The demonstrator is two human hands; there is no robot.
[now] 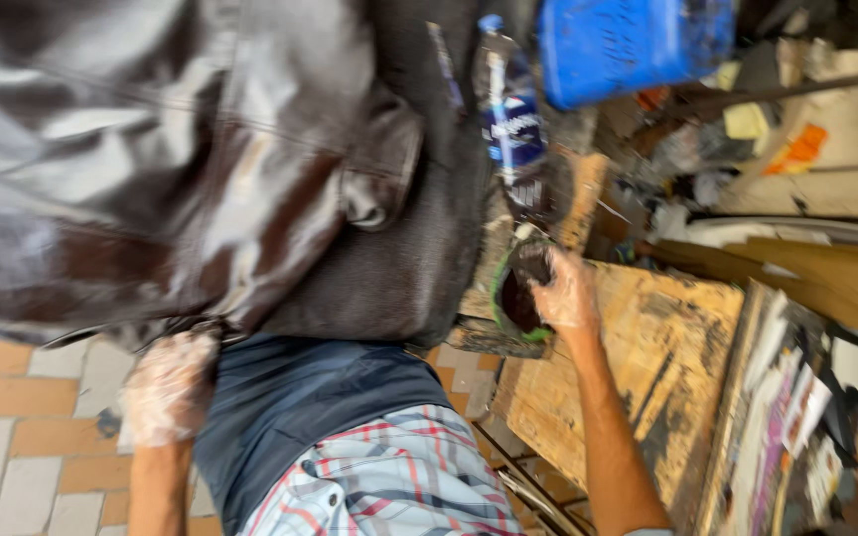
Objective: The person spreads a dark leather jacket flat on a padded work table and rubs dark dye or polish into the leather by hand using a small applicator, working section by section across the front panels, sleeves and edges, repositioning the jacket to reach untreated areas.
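**Leather jacket held at bench; right hand in dye pot**

Surface: worn wooden bench [647, 357], rt of centre, top scarred and stained w/ dark blotches, edges chipped. Small green-rimmed pot [516, 298] sits at its left edge, contents dark. Plastic bottle [513, 119] w/ blue label stands just behind the pot. Blue plastic container [628, 40] further back, top of frame. Clutter of rags, paper scraps, yellow and orange bits beyond the bench; too blurred to tell apart. Stack of printed sheets [786, 407] leans along the bench's rt side.

Floor: tiled, orange and pale grey blocks [22, 437], visible lower left.

Hands: both in thin clear plastic gloves. Left hand [166, 387] is closed on the lower hem of a dark brown leather jacket [151, 159], which fills the upper left, glossy, draped over a dark grey cloth [419, 248]. Right hand [568, 293] is at the pot's rim, fingers curled round a dark wad or pad; what it is exactly cannot be told, motion blur.

Person: checked shirt [389, 486], dark blue apron or trousers [290, 397] at bottom centre.

Light: daylight, no lamp seen.
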